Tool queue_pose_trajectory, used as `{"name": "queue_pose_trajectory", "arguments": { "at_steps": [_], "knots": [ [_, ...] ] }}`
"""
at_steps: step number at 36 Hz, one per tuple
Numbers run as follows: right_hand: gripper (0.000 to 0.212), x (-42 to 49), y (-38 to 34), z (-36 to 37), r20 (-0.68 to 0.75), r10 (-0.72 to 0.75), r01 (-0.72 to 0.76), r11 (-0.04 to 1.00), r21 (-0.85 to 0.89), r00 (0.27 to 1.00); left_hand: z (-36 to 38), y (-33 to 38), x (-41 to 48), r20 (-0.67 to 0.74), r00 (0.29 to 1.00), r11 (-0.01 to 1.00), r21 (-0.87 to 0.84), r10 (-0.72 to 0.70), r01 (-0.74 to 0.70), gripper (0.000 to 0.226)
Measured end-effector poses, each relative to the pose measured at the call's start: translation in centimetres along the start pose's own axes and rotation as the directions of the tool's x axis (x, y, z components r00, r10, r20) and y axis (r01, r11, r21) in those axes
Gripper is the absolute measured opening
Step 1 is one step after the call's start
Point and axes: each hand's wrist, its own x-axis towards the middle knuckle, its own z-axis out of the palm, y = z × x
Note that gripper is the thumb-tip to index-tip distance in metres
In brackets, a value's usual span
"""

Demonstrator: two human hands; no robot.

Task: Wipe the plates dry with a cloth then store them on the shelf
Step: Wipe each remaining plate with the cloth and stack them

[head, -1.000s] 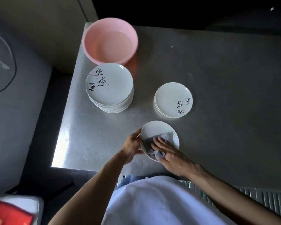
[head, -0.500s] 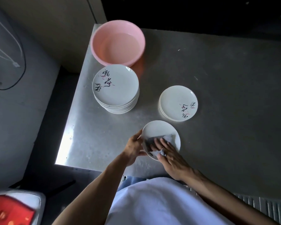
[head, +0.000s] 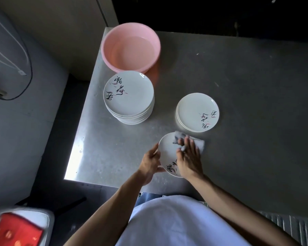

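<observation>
White plate [head: 167, 150] near the bench [head: 247, 103] near edge, left grip [head: 149, 164] holding its rim, right grip [head: 189, 159] pressing cloth [head: 199, 143] onto it, pink basin [head: 108, 55] at far left corner, tall stack [head: 128, 95] beside it, short stack [head: 192, 110] mid-bench.

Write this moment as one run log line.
phase: wiping | left hand: grips plate rim | right hand: presses cloth on plate

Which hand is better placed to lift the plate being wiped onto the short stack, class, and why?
Probably the left hand: it grips the plate by its rim. The right hand lies flat, pressing the cloth onto it, though the short stack sits on that side.
</observation>
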Motion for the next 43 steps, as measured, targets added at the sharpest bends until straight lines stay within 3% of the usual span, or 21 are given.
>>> {"name": "queue_pose_trajectory", "arguments": {
  "at_steps": [1, 3, 6, 9, 10, 12, 14, 16, 18, 20, 23, 25, 27, 29, 31, 33, 36, 38, 40, 42, 43],
  "knots": [
    [0.074, 0.1, -0.2, 0.1, -0.024, 0.073, -0.073, 0.997, 0.008, 0.997, 0.1, -0.1, 0.0, 0.005, 1.0, 1.0, 0.005, 0.007, -0.007, 0.036],
    [0.076, 0.1, -0.9, 0.4, 0.018, 0.052, -0.053, 0.999, 0.01, 0.998, 0.4, -0.2, -0.1, 0.01, 1.0, 1.0, 0.016, 0.012, -0.012, 0.036],
    [0.075, -0.8, -1.8, 0.0, 0.127, -0.239, 0.213, 0.959, 0.188, 0.963, 0.7, -0.3, 0.1, 0.017, 1.0, 0.999, 0.043, 0.001, -0.002, 0.036],
    [0.077, -1.2, -1.2, -0.1, 0.123, -0.391, 0.379, 0.919, 0.109, 0.912, 0.7, -0.4, 0.1, 0.026, 0.999, 0.998, 0.056, 0.022, -0.024, 0.035],
    [0.08, -0.8, -0.7, 0.1, 0.098, -0.33, 0.328, 0.944, 0.03, 0.939, 0.6, -0.4, 0.2, 0.018, 0.999, 0.998, 0.048, 0.034, -0.035, 0.036],
    [0.084, -0.3, -0.1, 0.3, 0.002, -0.044, 0.044, 0.997, -0.066, 0.999, 0.7, -0.7, 0.1, -0.018, 0.999, 0.999, -0.007, 0.047, -0.047, 0.036],
    [0.076, -0.1, -0.6, -0.2, -0.005, 0.16, -0.16, 0.987, -0.016, 0.987, 0.9, -0.9, 0.0, -0.063, 0.997, 0.995, -0.082, 0.046, -0.051, 0.03],
    [0.074, 0.0, -1.2, -0.1, 0.006, 0.163, -0.162, 0.976, 0.145, 0.987, 1.1, -1.0, 0.0, -0.135, 0.99, 0.992, -0.108, 0.044, -0.059, 0.025],
    [0.076, -0.1, -2.1, -0.6, 0.034, 0.127, -0.129, 0.879, 0.46, 0.991, 1.3, -0.9, 0.2, -0.186, 0.982, 0.997, -0.072, 0.024, -0.038, 0.02],
    [0.057, -0.5, -2.3, -0.6, 0.103, -0.071, -0.005, 0.799, 0.601, 0.992, 1.3, -0.8, 0.6, -0.171, 0.985, 0.999, -0.051, 0.008, -0.017, 0.011],
    [0.042, -1.1, -1.6, -0.4, 0.201, -0.248, 0.126, 0.869, 0.478, 0.948, 0.6, -0.9, 0.4, -0.095, 0.995, 0.999, -0.052, -0.004, -0.001, 0.01],
    [0.049, -0.8, -0.5, -0.4, 0.174, -0.157, 0.094, 0.94, 0.327, 0.972, 0.2, -0.9, 0.1, -0.053, 0.998, 0.998, -0.057, -0.018, 0.015, 0.028],
    [0.062, -0.5, -0.2, -0.7, 0.1, 0.042, -0.058, 0.984, 0.167, 0.994, 0.1, -0.8, -0.1, -0.013, 1.0, 0.998, -0.05, -0.024, 0.024, 0.047],
    [0.068, -0.6, -0.7, -1.0, 0.078, 0.162, -0.173, 0.97, 0.169, 0.984, 0.2, -0.6, -0.2, 0.032, 0.999, 0.999, -0.025, -0.019, 0.02, 0.054],
    [0.077, -1.1, -1.6, -0.9, 0.132, 0.081, -0.12, 0.942, 0.314, 0.988, 0.6, -0.4, -0.5, 0.082, 0.997, 1.0, 0.006, -0.012, 0.012, 0.053],
    [0.083, -2.0, -2.2, -0.4, 0.147, -0.156, 0.087, 0.916, 0.392, 0.977, 0.8, -0.7, -0.4, 0.085, 0.996, 1.0, 0.026, -0.012, 0.01, 0.037],
    [0.075, -2.5, -1.6, 0.0, 0.163, -0.335, 0.279, 0.915, 0.29, 0.928, 0.7, -1.3, -0.3, 0.054, 0.998, 0.999, 0.028, -0.019, 0.018, 0.023],
    [0.078, -2.2, -0.9, 0.4, 0.146, -0.269, 0.255, 0.961, 0.103, 0.952, 0.6, -1.6, -0.3, 0.067, 0.998, 1.0, -0.014, 0.012, -0.011, 0.036],
    [0.078, -1.4, -0.3, 0.5, 0.085, -0.022, 0.025, 0.999, -0.037, 0.996, 0.7, -1.8, -0.4, 0.05, 0.999, 0.996, -0.09, 0.014, -0.009, 0.053],
    [0.061, -0.8, -0.8, -0.3, 0.058, 0.195, -0.199, 0.978, 0.066, 0.979, 0.9, -2.0, -0.5, -0.013, 1.0, 0.986, -0.167, -0.006, 0.004, 0.054],
    [0.057, -0.6, -1.4, -0.7, 0.049, 0.223, -0.228, 0.963, 0.144, 0.973, 1.0, -2.0, -0.5, -0.045, 0.999, 0.983, -0.185, -0.016, 0.008, 0.047]
  ]
}}
